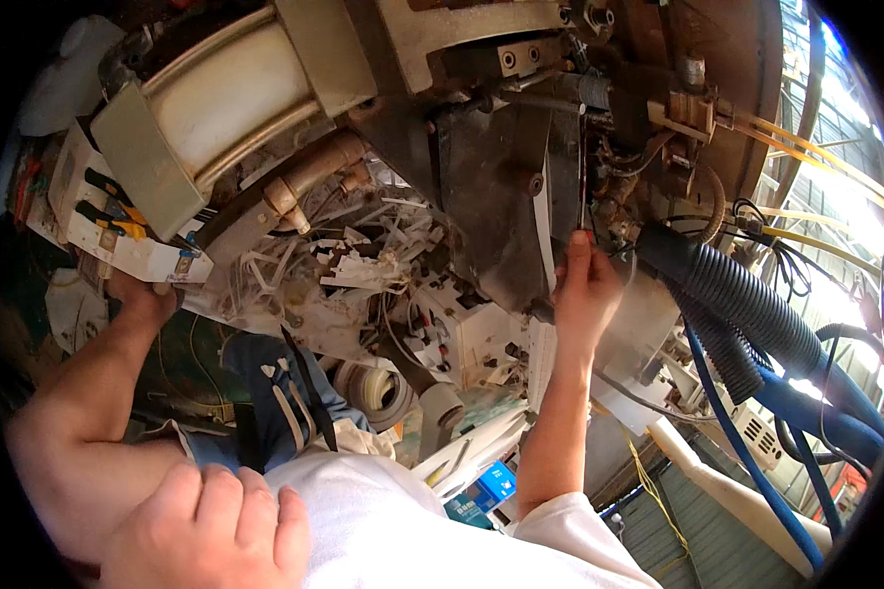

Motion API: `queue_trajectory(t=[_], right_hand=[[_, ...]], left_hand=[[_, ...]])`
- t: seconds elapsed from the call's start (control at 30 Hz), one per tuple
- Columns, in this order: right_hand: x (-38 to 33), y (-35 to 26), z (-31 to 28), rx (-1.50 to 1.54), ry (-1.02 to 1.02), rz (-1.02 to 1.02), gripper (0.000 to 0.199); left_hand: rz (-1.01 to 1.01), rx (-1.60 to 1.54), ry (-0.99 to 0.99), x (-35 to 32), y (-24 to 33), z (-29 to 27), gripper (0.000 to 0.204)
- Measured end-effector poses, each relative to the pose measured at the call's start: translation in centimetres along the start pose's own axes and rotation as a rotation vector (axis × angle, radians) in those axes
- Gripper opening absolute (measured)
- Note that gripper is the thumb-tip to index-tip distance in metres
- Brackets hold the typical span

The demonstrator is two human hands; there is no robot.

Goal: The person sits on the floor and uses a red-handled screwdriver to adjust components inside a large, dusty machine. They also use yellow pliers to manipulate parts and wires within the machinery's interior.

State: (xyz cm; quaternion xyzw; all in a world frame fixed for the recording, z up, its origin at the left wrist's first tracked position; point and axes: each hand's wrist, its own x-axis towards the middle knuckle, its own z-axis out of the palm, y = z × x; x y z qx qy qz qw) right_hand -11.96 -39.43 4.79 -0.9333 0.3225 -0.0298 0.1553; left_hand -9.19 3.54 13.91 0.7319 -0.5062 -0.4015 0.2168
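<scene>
Industrial machinery fills our view: a grimy metal machine body with bolts and brackets, seen from a head camera looking steeply down in a workshop with bright daylight at the right edge.

Our right hand reaches up to the machine's front face. Its fingertips pinch a thin white strip, apparently tape or banding, that hangs against the dark metal. The grip is closed on the strip's lower part. From the grip, the strip runs up and slightly left; its long axis is close to vertical, and its top end disappears behind the machine's upper parts. A thin dark rod stands just right of the strip, directly above the fingertips, also near vertical.

Our left hand is well apart to the left, so the right hand is much the nearer to the strip. The left hand rests against the underside of a white tool tray holding pliers with yellow and black handles; we cannot tell whether its fingers are closed.

Left of the grip lies a heap of white strip offcuts. Just right of the grip, black corrugated hoses and blue hoses run down and away. Another hand rests clenched at the bottom edge.
</scene>
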Motion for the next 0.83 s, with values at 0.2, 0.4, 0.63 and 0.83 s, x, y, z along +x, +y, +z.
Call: queue_trajectory(t=[0.2,0.4,0.63,0.83], right_hand=[[0.6,-0.2,-0.7,0.017,-0.035,0.032,0.051],[-0.3,-0.9,-0.2,0.231,-0.041,0.005,0.044],[-0.1,-1.1,-0.5,0.231,-0.094,0.050,0.041],[0.1,-1.0,-0.7,0.263,-0.120,0.094,0.041]], left_hand=[[-0.006,0.022,-0.009,0.0,0.5,0.2,0.028],[-0.014,-0.050,0.002,0.2,0.2,0.1,0.032],[-0.022,-0.073,-0.035,-0.3,-0.8,0.2,0.045],[-0.118,-0.067,0.372,-0.3,-1.1,3.8,0.024]])
